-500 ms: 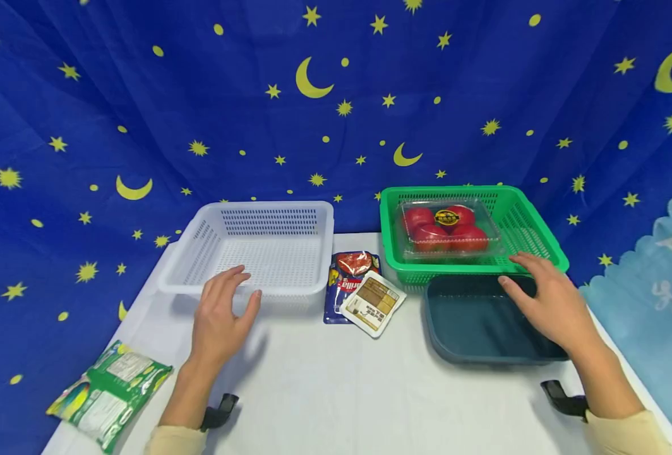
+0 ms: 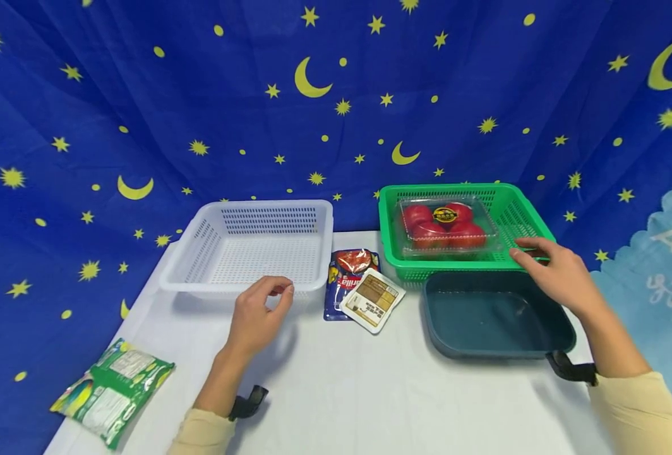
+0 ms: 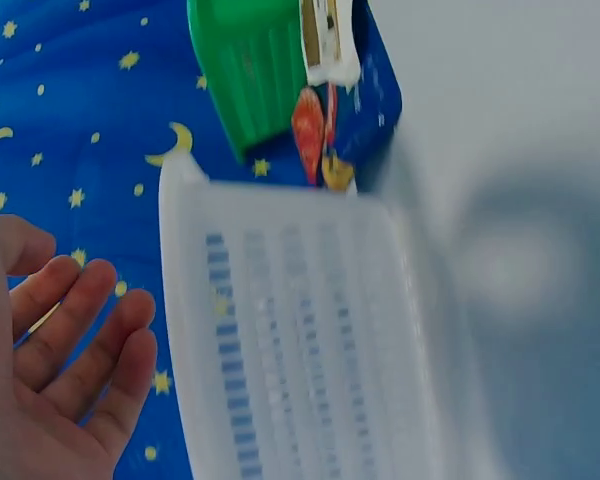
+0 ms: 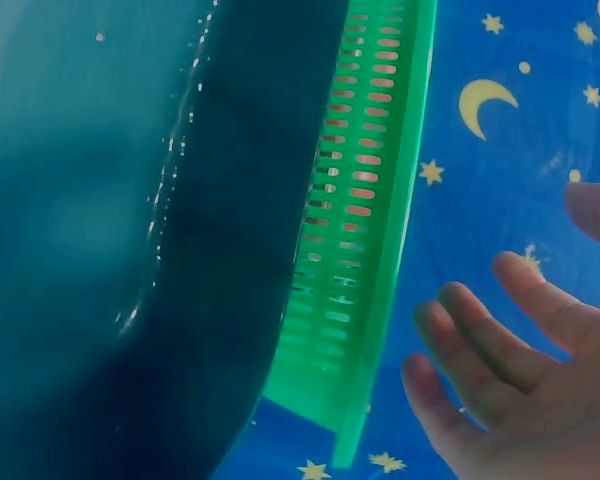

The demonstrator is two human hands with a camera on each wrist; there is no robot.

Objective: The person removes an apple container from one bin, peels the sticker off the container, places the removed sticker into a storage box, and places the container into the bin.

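In the head view my left hand (image 2: 256,325) hovers before the near right corner of a white perforated basket (image 2: 239,259). Its fingers bend loosely with nothing between them, which the left wrist view bears out. My right hand (image 2: 563,278) is over the near right side of a green basket (image 2: 390,237), just beyond a dark teal tub (image 2: 495,322). Relaxed, slightly spread fingers (image 4: 475,335) show in the right wrist view, holding nothing. Inside the green basket lies a clear box of red tomatoes (image 2: 446,224).
Between the baskets, a flat white-and-brown pack (image 2: 373,301) overlaps a blue pouch (image 2: 336,303) on the white table (image 2: 370,392). At the left edge lies a green bag (image 2: 111,395). A blue star-patterned curtain (image 2: 245,120) hangs behind.
My left hand has moved right, from the white basket's front middle toward its right corner, and its fingers have bent more. My right hand has moved slightly up and right.
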